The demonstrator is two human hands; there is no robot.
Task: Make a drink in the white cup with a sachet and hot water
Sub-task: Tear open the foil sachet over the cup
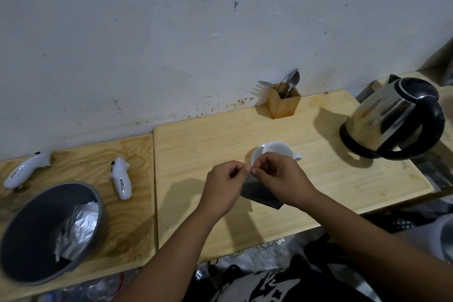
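The white cup (277, 149) stands on a white saucer in the middle of the light wooden table (220, 135), its handle pointing right. Just in front of it, my left hand (224, 185) and my right hand (282, 179) meet fingertip to fingertip, both pinching the top edge of a dark sachet (259, 195) that hangs below them over the table. Most of the sachet's upper part is hidden by my fingers. A steel electric kettle (389, 117) with a black handle sits at the right end of the table.
A wooden holder (284, 103) with a fork and spoons stands against the wall behind the cup. On the lower left board lie two white controllers (121, 179) and a grey bowl (27, 240) holding crumpled foil. The table's front edge runs close to my forearms.
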